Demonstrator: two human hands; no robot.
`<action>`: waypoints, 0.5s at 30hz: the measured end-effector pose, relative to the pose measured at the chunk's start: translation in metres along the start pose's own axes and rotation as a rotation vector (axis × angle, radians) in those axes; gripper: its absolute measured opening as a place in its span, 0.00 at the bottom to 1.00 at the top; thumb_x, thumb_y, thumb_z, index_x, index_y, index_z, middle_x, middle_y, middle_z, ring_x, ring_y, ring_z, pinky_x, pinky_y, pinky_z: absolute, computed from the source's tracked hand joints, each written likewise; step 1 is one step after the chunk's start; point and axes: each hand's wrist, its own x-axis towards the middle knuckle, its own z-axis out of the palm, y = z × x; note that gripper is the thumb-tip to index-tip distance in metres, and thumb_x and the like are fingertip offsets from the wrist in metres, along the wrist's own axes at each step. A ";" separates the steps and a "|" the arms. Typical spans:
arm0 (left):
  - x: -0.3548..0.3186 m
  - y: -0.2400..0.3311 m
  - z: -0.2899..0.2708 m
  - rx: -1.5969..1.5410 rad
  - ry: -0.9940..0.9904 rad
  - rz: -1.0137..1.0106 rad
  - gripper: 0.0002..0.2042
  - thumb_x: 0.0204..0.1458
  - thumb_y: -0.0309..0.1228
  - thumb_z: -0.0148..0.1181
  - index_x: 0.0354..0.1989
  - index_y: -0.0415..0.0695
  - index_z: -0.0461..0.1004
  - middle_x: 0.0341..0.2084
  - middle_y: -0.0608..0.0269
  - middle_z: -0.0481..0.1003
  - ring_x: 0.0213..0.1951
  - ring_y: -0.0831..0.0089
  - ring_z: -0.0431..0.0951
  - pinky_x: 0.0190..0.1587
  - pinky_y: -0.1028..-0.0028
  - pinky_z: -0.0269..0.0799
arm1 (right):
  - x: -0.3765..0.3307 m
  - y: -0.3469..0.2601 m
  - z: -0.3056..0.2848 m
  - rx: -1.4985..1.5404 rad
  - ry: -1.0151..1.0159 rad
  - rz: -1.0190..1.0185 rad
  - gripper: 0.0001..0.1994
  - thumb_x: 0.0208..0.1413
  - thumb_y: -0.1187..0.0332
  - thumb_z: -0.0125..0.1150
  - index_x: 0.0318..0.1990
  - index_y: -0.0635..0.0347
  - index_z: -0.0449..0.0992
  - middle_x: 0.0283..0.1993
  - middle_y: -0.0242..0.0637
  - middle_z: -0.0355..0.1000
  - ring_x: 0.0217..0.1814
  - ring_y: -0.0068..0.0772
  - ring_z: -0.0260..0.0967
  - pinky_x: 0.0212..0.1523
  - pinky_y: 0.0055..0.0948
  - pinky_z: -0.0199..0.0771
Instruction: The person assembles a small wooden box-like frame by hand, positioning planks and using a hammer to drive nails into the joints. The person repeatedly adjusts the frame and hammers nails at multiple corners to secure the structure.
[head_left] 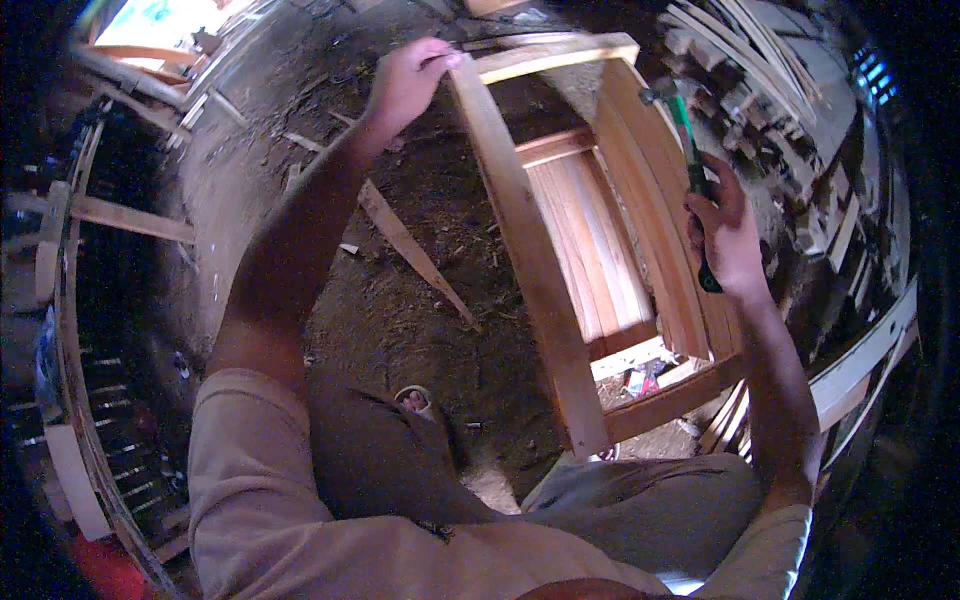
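A wooden frame (520,230) with slatted panels (575,235) stands before me, its long near rail running from the far corner down toward my knees. At that far corner my left hand (412,85) is closed, the thumb and fingertips pinched together on the rail's end. What the fingertips hold, if anything, is too small to make out. My right hand (728,225) is wrapped round the black grip of a hammer (684,115) with a green shaft. The hammer's head is raised beside the frame's right side, apart from the wood.
Loose wood strips (415,245) and chips lie on the dirt floor left of the frame. Stacked offcuts (760,120) and long battens fill the far right. A slatted wooden structure (75,330) stands at the left, and pale boards (865,350) lean at the right.
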 end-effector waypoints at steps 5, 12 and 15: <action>-0.002 0.007 0.007 0.036 0.023 -0.029 0.10 0.60 0.32 0.64 0.44 0.38 0.81 0.39 0.54 0.84 0.41 0.65 0.85 0.48 0.70 0.77 | -0.004 -0.024 0.008 -0.011 -0.043 0.060 0.24 0.62 0.75 0.55 0.66 0.61 0.65 0.36 0.32 0.73 0.22 0.19 0.63 0.20 0.24 0.62; 0.000 0.007 0.003 -0.040 0.044 0.027 0.09 0.58 0.31 0.65 0.42 0.39 0.82 0.36 0.52 0.84 0.37 0.64 0.85 0.43 0.68 0.78 | 0.009 -0.034 0.024 -0.070 -0.232 0.003 0.21 0.64 0.75 0.57 0.65 0.63 0.68 0.30 0.28 0.72 0.22 0.20 0.64 0.21 0.25 0.64; -0.001 0.014 0.004 -0.044 0.010 -0.010 0.09 0.58 0.32 0.65 0.41 0.39 0.82 0.36 0.51 0.84 0.36 0.62 0.85 0.42 0.67 0.78 | 0.007 -0.051 0.040 -0.016 -0.104 -0.149 0.23 0.66 0.74 0.57 0.68 0.63 0.66 0.35 0.30 0.73 0.24 0.19 0.66 0.24 0.25 0.68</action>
